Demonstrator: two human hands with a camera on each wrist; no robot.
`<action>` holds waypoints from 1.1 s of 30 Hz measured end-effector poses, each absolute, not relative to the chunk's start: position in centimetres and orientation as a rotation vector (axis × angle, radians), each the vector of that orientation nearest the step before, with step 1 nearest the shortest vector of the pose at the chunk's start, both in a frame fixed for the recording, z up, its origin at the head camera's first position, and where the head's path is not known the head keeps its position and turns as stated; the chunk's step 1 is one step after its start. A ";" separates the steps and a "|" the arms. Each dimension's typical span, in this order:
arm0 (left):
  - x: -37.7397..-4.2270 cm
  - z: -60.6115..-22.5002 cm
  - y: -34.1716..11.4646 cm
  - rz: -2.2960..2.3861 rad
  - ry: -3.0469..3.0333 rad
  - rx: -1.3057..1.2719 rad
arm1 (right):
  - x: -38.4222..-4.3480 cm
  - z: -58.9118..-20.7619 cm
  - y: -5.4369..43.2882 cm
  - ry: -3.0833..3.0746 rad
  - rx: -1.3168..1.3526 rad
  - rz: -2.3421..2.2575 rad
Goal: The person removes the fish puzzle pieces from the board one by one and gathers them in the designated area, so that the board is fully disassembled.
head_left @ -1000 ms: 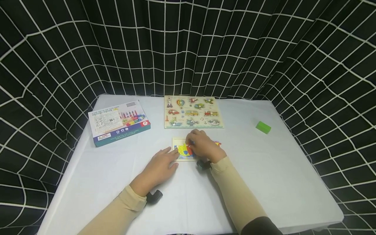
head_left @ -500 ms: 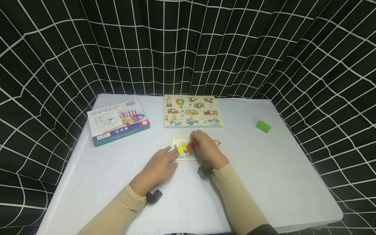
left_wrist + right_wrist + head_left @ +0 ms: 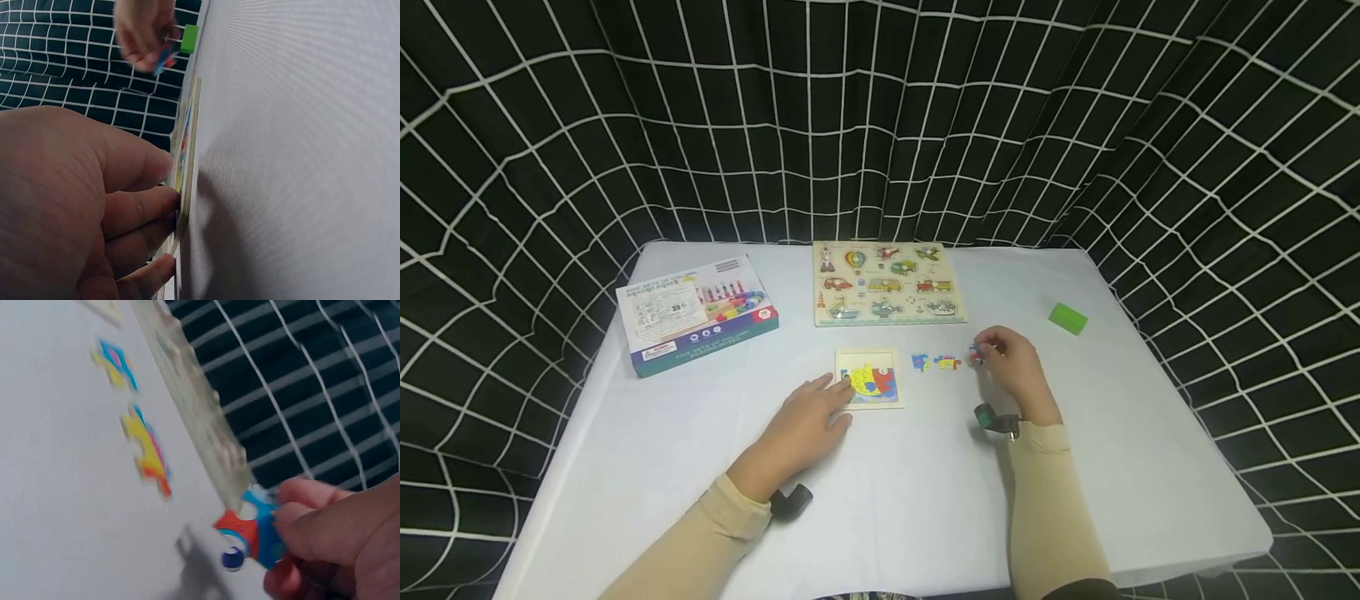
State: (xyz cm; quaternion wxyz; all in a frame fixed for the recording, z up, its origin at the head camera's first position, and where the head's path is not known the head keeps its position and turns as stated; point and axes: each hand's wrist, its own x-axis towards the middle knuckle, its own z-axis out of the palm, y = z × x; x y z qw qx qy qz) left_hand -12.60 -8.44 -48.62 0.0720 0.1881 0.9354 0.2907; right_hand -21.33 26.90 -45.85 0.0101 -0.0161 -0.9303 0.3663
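A small wooden puzzle frame [image 3: 868, 406] lies on the table, partly filled with yellow, red and blue jigsaw pieces. My left hand [image 3: 808, 425] rests at its left side, the extended fingers touching the edge and pieces. To the right of the frame, my right hand [image 3: 1017, 371] pinches a blue and red jigsaw piece [image 3: 259, 531] between thumb and fingers, raised off the cloth. A printed eye shows on that piece in the right wrist view. Between hand and frame lie a blue and yellow piece [image 3: 920, 362] and a yellow, red-tipped piece [image 3: 947, 362].
Behind the frame lies a larger wooden vehicle puzzle board [image 3: 891, 283]. A box [image 3: 700, 312] with a printed lid sits at the back left. Toward the right is a green block [image 3: 1067, 318]. Black gridded cloth [image 3: 865, 125] hangs around the white-covered table [image 3: 1112, 442].
My right hand has moved right, away from the puzzle frame, and now holds a blue and red jigsaw piece. Two loose pieces it partly covered are now visible. My left hand stays in place.
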 end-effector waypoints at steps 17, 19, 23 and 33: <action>-12.4 -48.6 -8.5 0.910 2.815 0.556 | -22.1 -47.1 27.5 -3.020 -0.206 1.130; -12.4 -48.6 -8.5 0.917 2.813 0.560 | -22.0 -47.2 27.4 -3.014 -0.194 1.091; -12.5 -48.7 -8.4 0.923 2.814 0.565 | -22.1 -47.5 27.2 -3.002 -0.161 1.012; -12.6 -48.6 -8.5 0.871 2.818 0.574 | -21.0 -46.2 22.1 -2.783 0.153 1.067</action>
